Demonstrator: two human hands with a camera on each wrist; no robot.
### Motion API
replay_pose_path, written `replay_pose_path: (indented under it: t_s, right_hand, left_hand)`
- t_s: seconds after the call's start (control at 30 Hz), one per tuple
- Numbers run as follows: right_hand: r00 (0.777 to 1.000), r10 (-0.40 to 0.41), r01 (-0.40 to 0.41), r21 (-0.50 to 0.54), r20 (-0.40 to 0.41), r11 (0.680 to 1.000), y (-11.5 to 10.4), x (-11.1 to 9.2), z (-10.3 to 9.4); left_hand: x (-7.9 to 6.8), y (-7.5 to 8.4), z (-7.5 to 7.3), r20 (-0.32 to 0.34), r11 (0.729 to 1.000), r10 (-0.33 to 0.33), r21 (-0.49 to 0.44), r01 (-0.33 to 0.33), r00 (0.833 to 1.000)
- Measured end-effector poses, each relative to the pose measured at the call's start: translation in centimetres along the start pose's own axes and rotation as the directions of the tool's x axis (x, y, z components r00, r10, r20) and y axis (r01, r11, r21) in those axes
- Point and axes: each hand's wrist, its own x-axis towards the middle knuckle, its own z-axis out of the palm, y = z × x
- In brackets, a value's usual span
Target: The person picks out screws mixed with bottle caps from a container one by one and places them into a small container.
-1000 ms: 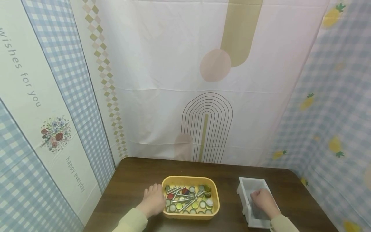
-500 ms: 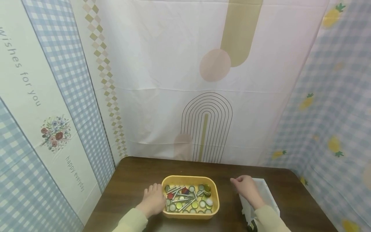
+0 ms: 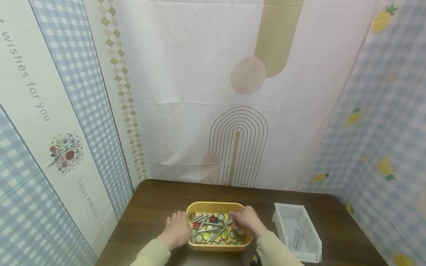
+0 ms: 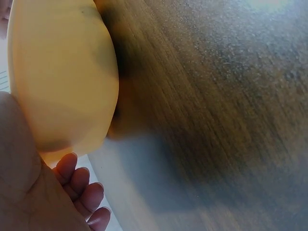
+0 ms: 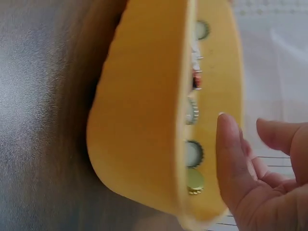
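Observation:
A yellow box (image 3: pixel 217 248) holds bottle caps (image 3: pixel 199 238) with ribbed edges and silver, nail-shaped fasteners (image 3: pixel 209 229) with flat heads. At its left end, my left hand (image 3: pixel 178 229) grips the wall; in the left wrist view the thumb side overlaps the rim and the fingertips (image 4: pixel 91 195) curl outside near a corner. My right hand (image 3: pixel 247 220) is over the box's right end. The right wrist view shows its thumb and forefinger apart, nothing between them, close to a pale green cap (image 5: pixel 195 179). Part of the contents is hidden under this hand.
A white bin (image 3: pixel 283 231) stands to the right, with a few fasteners (image 3: pixel 298 239) lying inside. Both containers are on a dark wooden table (image 3: pixel 159 195). A patterned cloth (image 3: pixel 186 140) hangs behind the table, and checked cloths line both sides.
My right hand has moved left from inside the white bin to above the yellow box. The fasteners in the bin now show. My left hand has stayed in place.

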Motion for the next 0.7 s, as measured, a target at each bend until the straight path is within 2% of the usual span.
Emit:
replay_pose_path:
  t_s: [0.13,0.27,0.37,0.5,0.6,0.7]
  right_hand:
    - [0.999,0.011,-0.015,-0.098,-0.036,0.995,0.4,0.5,1.1]
    - [0.999,0.029,-0.033,-0.114,-0.041,0.993,0.6,0.7,1.6]
    - [0.995,0.074,-0.081,-0.117,-0.061,0.990,0.7,0.8,1.9]
    - [0.991,0.074,-0.095,-0.203,-0.109,0.975,0.7,1.0,2.3]
    - [0.992,0.009,-0.054,-0.350,-0.130,0.935,0.3,1.0,2.8]
    - [0.989,-0.049,-0.027,-0.491,-0.140,0.871,0.2,0.9,3.3]
  left_hand:
    - [-0.2,0.1,-0.2,0.008,1.000,-0.003,0.007,0.003,1.000]
    - [-0.3,0.4,-0.4,0.005,1.000,0.002,-0.006,-0.002,1.000]
    - [-0.3,0.6,-0.7,0.002,1.000,0.007,-0.030,-0.007,1.000]
    - [-0.3,0.6,-0.8,0.005,1.000,0.005,-0.018,-0.005,1.000]
    - [-0.2,0.5,-0.7,0.010,1.000,0.001,-0.011,-0.001,1.000]
    - [-0.1,0.4,-0.6,0.023,1.000,-0.004,-0.013,0.004,1.000]
